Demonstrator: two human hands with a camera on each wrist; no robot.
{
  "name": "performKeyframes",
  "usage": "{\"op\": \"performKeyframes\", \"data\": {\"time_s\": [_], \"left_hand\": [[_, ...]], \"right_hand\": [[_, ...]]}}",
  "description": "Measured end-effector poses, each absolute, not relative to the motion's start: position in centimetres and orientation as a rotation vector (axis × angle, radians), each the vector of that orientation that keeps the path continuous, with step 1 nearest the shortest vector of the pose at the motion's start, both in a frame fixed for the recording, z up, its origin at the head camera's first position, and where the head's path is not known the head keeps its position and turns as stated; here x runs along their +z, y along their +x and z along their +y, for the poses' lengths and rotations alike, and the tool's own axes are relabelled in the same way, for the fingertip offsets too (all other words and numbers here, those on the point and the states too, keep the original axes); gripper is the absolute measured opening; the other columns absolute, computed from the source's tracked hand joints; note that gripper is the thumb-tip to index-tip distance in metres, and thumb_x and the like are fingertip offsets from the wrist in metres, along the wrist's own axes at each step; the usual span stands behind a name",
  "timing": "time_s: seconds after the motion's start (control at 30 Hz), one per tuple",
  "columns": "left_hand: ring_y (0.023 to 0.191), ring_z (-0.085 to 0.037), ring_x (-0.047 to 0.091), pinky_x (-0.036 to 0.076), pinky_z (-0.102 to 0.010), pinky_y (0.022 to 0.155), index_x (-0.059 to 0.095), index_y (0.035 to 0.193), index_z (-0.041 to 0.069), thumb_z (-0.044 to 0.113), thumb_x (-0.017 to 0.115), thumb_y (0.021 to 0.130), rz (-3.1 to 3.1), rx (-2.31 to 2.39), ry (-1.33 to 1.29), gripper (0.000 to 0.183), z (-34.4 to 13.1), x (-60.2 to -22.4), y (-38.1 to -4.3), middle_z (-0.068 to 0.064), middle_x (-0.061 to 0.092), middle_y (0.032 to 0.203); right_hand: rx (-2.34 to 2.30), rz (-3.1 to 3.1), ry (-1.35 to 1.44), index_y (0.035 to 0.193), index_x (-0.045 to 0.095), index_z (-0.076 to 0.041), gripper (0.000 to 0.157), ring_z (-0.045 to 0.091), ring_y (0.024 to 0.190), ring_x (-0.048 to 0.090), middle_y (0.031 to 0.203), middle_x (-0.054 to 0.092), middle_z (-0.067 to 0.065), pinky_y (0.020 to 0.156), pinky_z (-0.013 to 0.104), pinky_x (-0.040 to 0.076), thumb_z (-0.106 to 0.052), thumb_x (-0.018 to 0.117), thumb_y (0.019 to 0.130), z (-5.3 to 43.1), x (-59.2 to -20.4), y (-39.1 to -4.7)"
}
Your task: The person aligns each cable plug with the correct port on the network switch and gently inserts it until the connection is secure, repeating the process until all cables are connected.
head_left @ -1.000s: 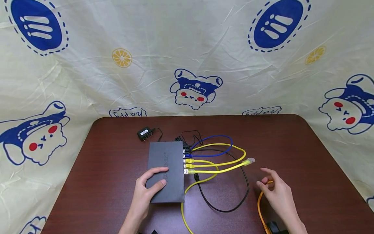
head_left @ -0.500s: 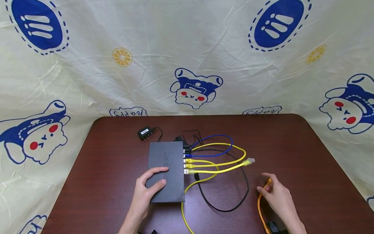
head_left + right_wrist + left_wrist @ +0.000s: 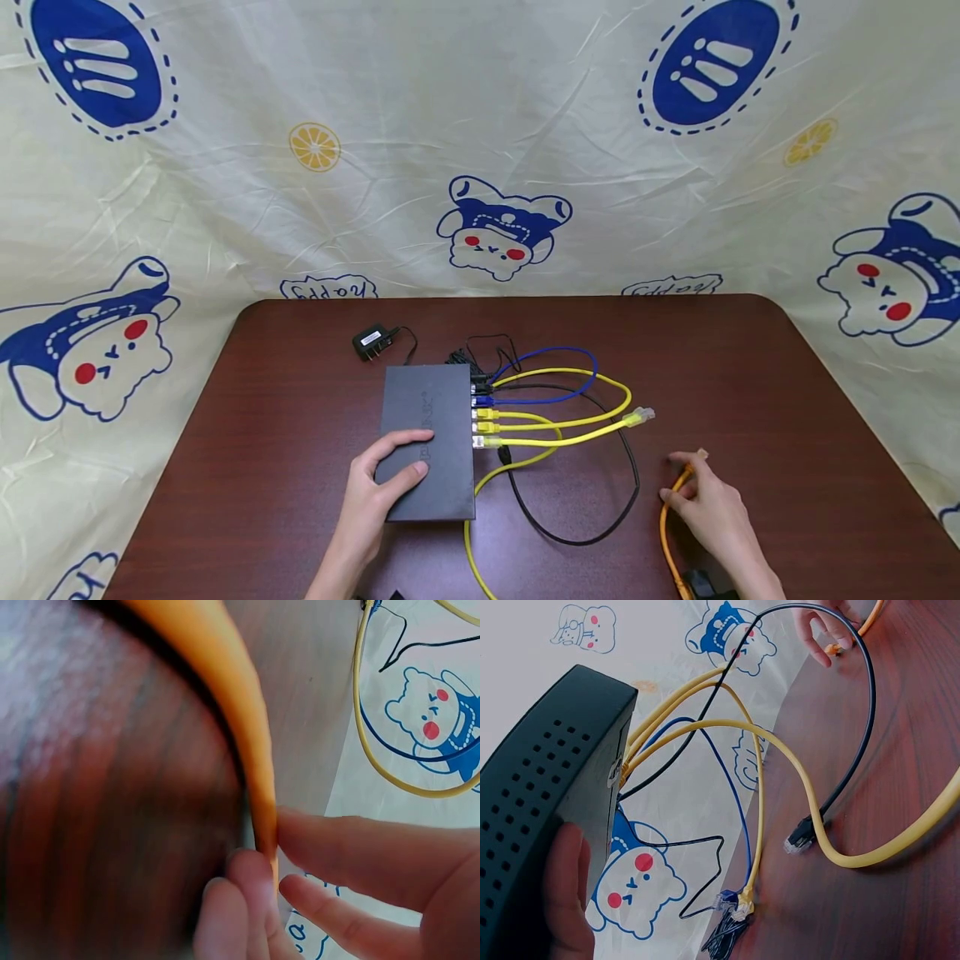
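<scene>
My left hand (image 3: 367, 492) grips the near left part of a dark grey network switch (image 3: 438, 400), thumb and forefinger spread over its top. Yellow network cables (image 3: 562, 425), a blue network cable (image 3: 558, 348) and a black lead run out of its right side. One yellow cable's clear plug (image 3: 640, 416) points free to the right. Farther right, my right hand (image 3: 712, 508) pinches an orange network cable (image 3: 665, 533) near its end. In the right wrist view, thumb and fingers close on the orange cable (image 3: 255, 727); its tip is hidden there.
A black power adapter (image 3: 372, 342) lies behind the switch. A black cable (image 3: 585, 542) loops on the brown table (image 3: 810, 467), its plug (image 3: 505, 454) near the switch. A black object (image 3: 701, 583) sits at the front edge by my right wrist. A printed sheet (image 3: 375, 225) hangs behind.
My right hand's fingers have shifted along the orange cable and turned, and the cable's end is now tucked among them. The left hand and the switch have stayed almost still.
</scene>
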State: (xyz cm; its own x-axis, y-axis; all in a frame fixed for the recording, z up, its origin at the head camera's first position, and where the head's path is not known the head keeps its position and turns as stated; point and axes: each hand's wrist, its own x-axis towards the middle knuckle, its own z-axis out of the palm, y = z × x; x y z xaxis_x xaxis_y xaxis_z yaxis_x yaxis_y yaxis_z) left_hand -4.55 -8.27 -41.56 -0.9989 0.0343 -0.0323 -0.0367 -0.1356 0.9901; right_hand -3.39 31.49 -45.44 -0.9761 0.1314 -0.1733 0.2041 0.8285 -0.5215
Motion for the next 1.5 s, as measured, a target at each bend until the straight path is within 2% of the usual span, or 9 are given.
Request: {"op": "performKeyframes", "data": {"time_s": [0.17,0.33,0.43,0.67,0.87,0.93,1.1,1.17,1.5], "left_hand": [[0.103,-0.024,0.053,0.048,-0.029,0.079,0.069,0.11,0.002,0.0,0.069,0.081,2.028,2.346,0.01,0.03,-8.3,-41.6,-4.5,-0.01,0.061,0.118],[0.103,-0.023,0.053,0.047,-0.029,0.079,0.069,0.11,0.003,0.0,0.07,0.081,2.027,2.347,0.014,0.03,-8.3,-41.6,-4.4,-0.01,0.061,0.117],[0.103,-0.023,0.052,0.047,-0.029,0.08,0.069,0.11,0.003,0.0,0.069,0.081,2.029,2.345,0.012,0.03,-8.3,-41.6,-4.4,-0.01,0.061,0.117],[0.105,-0.023,0.052,0.047,-0.028,0.081,0.068,0.111,0.002,0.0,0.069,0.081,2.033,2.342,0.021,0.03,-8.4,-41.6,-4.4,-0.01,0.061,0.118],[0.104,-0.024,0.052,0.047,-0.029,0.08,0.069,0.11,0.002,0.0,0.069,0.081,2.028,2.343,0.01,0.03,-8.3,-41.6,-4.4,-0.01,0.061,0.118],[0.104,-0.024,0.052,0.048,-0.029,0.079,0.069,0.11,0.003,0.0,0.069,0.081,2.027,2.343,0.008,0.03,-8.3,-41.6,-4.4,-0.01,0.061,0.117],[0.104,-0.024,0.052,0.047,-0.029,0.08,0.069,0.11,0.003,0.0,0.069,0.081,2.034,2.338,-0.005,0.03,-8.3,-41.7,-4.4,-0.01,0.061,0.118],[0.104,-0.024,0.052,0.047,-0.029,0.08,0.069,0.11,0.003,0.0,0.07,0.08,2.037,2.334,-0.01,0.03,-8.3,-41.7,-4.4,-0.01,0.061,0.118],[0.108,-0.025,0.05,0.046,-0.03,0.083,0.069,0.111,0.004,0.001,0.07,0.081,2.043,2.317,-0.011,0.03,-8.2,-41.6,-4.4,-0.008,0.06,0.12]], "right_hand": [[-0.898,2.877,0.273,0.126,0.046,0.002,0.049,0.016,0.057,0.049,0.071,0.059,-0.002,0.055,0.033,0.036,-0.008,0.068,0.084,31.3,-45.4,-3.4],[-1.026,2.914,0.291,0.126,0.046,0.005,0.049,0.012,0.056,0.059,0.07,0.059,0.001,0.063,0.034,0.048,-0.003,0.069,0.084,30.9,-45.0,-3.5],[-1.134,2.934,0.314,0.126,0.045,0.005,0.05,0.011,0.056,0.064,0.074,0.061,0.005,0.059,0.03,0.052,0.001,0.069,0.083,30.5,-44.3,-3.6],[-1.203,3.062,0.299,0.129,0.047,-0.003,0.05,0.005,0.061,0.063,0.083,0.066,0.008,0.056,0.022,0.044,0.003,0.066,0.084,29.6,-41.6,-3.8],[-1.349,3.106,0.257,0.13,0.049,-0.006,0.049,0.002,0.065,0.063,0.09,0.067,0.011,0.057,0.016,0.046,0.004,0.066,0.085,28.9,-39.8,-4.0],[-1.398,3.109,0.248,0.13,0.049,-0.006,0.049,0.002,0.066,0.063,0.091,0.067,0.008,0.057,0.015,0.047,0.005,0.065,0.085,28.9,-39.5,-4.1],[-1.465,3.135,0.196,0.13,0.05,-0.006,0.045,0.002,0.067,0.062,0.087,0.064,-0.013,0.058,0.015,0.047,0.004,0.063,0.088,28.9,-38.9,-4.2],[-1.474,3.15,0.16,0.13,0.051,-0.006,0.043,0.001,0.066,0.061,0.085,0.064,-0.015,0.057,0.014,0.046,0.001,0.063,0.089,28.8,-38.7,-4.3],[-1.494,3.231,-0.004,0.126,0.059,-0.01,0.04,0.005,0.065,0.054,0.078,0.059,0.001,0.06,0.012,0.042,-0.005,0.068,0.088,27.4,-37.2,-4.6]]}}
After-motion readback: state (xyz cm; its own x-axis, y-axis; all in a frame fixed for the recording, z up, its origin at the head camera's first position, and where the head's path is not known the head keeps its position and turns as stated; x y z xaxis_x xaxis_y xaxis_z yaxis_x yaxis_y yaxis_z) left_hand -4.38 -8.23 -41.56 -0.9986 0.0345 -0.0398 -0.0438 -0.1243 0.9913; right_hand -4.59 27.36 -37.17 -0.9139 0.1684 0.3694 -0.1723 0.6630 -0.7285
